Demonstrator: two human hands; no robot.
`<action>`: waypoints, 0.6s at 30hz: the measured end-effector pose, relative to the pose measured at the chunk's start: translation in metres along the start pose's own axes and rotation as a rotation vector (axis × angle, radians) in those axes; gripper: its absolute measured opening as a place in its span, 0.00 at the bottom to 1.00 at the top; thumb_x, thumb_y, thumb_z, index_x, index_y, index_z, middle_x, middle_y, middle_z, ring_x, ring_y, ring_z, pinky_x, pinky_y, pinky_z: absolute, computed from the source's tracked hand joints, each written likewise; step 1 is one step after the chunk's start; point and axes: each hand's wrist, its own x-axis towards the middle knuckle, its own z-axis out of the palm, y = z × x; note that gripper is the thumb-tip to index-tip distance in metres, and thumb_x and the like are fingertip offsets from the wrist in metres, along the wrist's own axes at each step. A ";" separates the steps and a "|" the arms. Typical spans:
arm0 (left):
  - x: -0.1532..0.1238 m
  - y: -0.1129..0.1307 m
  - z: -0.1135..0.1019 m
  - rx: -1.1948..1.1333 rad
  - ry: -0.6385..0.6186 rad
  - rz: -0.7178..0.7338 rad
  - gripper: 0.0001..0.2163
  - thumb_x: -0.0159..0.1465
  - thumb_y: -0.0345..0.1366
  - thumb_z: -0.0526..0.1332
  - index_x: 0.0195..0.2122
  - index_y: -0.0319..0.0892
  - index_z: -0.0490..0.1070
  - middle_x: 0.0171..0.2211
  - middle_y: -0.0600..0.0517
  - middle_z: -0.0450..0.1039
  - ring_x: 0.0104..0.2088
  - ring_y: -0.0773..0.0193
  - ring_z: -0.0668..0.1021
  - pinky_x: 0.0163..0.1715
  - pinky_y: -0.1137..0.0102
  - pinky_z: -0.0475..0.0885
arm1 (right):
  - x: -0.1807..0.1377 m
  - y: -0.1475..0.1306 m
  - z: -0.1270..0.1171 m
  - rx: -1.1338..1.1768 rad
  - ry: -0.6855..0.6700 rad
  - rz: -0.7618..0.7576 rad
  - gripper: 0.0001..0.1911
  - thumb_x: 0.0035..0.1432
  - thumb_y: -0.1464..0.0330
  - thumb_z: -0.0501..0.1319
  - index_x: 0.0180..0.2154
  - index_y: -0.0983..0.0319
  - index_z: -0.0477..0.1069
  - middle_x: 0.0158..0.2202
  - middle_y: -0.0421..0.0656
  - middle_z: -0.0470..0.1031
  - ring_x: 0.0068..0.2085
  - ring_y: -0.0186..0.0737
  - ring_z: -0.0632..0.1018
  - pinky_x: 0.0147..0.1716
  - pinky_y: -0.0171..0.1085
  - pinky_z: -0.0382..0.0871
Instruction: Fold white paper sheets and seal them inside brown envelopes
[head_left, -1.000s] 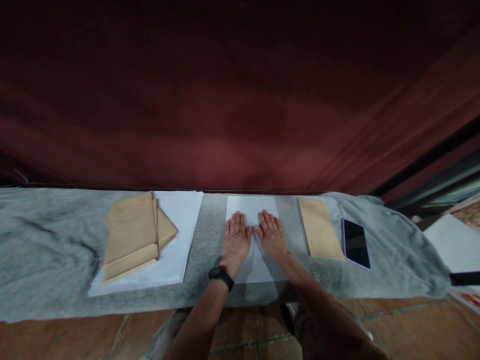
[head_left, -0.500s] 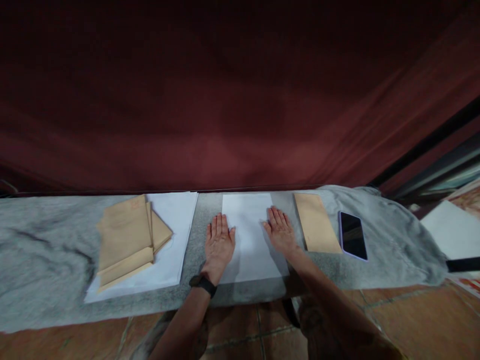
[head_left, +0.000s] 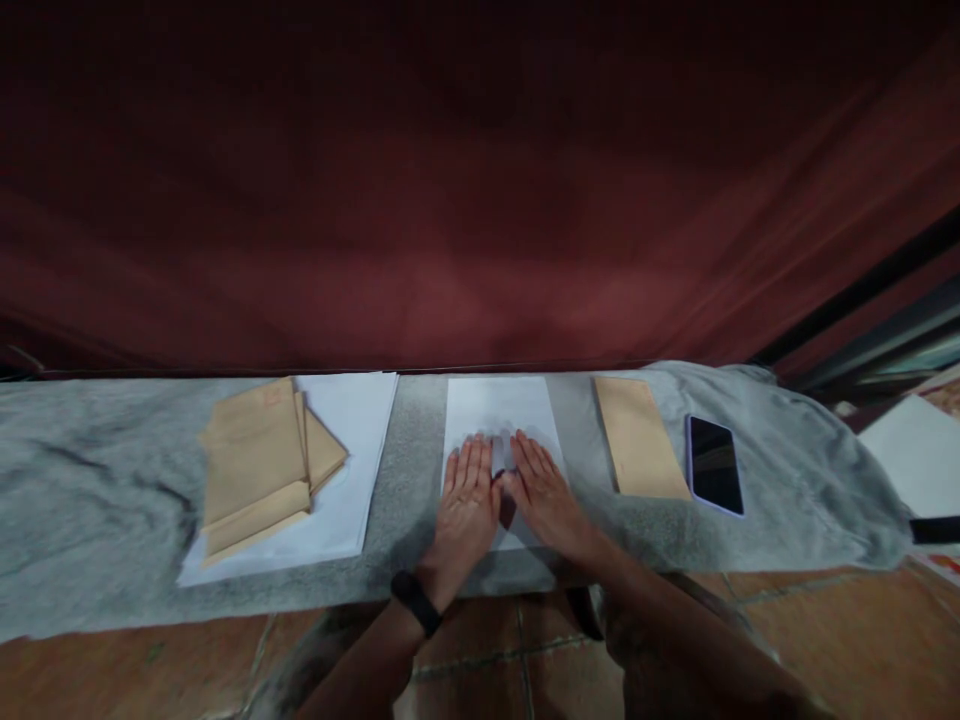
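A white sheet of paper lies flat on the grey cloth-covered table straight ahead of me. My left hand, with a black band on its wrist, rests palm down on the sheet's near half, fingers stretched out. My right hand lies flat beside it, also open, thumbs nearly touching. Neither hand holds anything. The near edge of the sheet is hidden under my hands.
A pile of tan envelopes sits on white sheets at the left. A single tan envelope and a dark phone lie to the right. A dark red curtain hangs behind. Tiled floor shows below the table edge.
Both hands slid apart to the sheet's side edges half a second ago, then came back together at the middle and nearer to me.
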 end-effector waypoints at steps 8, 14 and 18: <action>-0.015 0.009 0.011 0.039 -0.064 0.109 0.32 0.69 0.26 0.47 0.75 0.33 0.45 0.75 0.39 0.50 0.75 0.53 0.50 0.74 0.50 0.52 | -0.015 -0.015 0.008 -0.027 0.005 -0.061 0.31 0.77 0.58 0.44 0.73 0.67 0.54 0.74 0.50 0.56 0.74 0.44 0.57 0.74 0.49 0.50; -0.012 0.011 0.002 0.000 -0.077 0.092 0.29 0.72 0.32 0.47 0.73 0.31 0.50 0.74 0.38 0.52 0.75 0.52 0.53 0.73 0.49 0.53 | -0.015 0.000 0.004 -0.099 0.020 -0.109 0.29 0.77 0.61 0.45 0.72 0.67 0.55 0.74 0.51 0.56 0.73 0.45 0.59 0.73 0.51 0.50; -0.015 0.010 -0.004 -0.027 -0.065 0.106 0.28 0.74 0.39 0.49 0.72 0.33 0.53 0.74 0.40 0.52 0.75 0.53 0.53 0.73 0.51 0.52 | -0.017 0.010 0.002 -0.141 0.009 -0.092 0.30 0.77 0.62 0.44 0.72 0.70 0.55 0.74 0.54 0.55 0.74 0.48 0.56 0.72 0.52 0.50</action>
